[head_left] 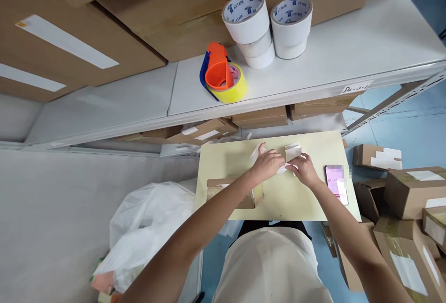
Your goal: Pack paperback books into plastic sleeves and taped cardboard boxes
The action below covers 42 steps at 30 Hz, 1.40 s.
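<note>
Over a pale yellow table, my left hand and my right hand come close together, fingers closed. Both pinch a small white piece of paper between them; its exact kind is too small to tell. Beyond my right fingers stands a folded white paper piece, and whether I touch it is unclear. Another white slip sticks out past my left hand. Partly hidden under my left forearm, a taped cardboard box lies on the table's left side.
A lit phone lies at the table's right. On the shelf above stand white tape rolls and an orange tape dispenser with yellow tape. Cardboard boxes crowd the floor right; a white plastic bag sits left.
</note>
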Tool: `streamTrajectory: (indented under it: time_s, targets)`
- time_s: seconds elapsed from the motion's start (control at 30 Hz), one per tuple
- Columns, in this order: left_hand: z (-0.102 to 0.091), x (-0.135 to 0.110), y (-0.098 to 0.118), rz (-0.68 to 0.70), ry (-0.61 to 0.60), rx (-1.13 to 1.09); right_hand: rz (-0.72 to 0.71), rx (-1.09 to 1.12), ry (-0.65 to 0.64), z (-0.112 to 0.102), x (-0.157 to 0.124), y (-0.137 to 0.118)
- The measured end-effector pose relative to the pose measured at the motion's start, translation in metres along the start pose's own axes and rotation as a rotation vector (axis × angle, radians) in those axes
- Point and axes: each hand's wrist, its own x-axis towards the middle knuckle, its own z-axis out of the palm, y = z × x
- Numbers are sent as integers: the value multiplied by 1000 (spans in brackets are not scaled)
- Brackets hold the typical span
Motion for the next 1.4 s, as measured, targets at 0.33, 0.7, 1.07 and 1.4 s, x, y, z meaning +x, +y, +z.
streamTrajectory:
  time_s: [0.33,0.7,1.07,1.4]
  targets:
    - [19,18,-14,-199,-173,-180,-33,84,14,2,-4,23]
    - [10,27,-34,-248,-141,-118,47,98,-23,2,-21,48]
    - [-7,13,-47,-500,250,-761,97,49,28,-6,-28,21]
    - [-39,-115,-1,-382,133,-1238,403,765,518,19,-16,-129]
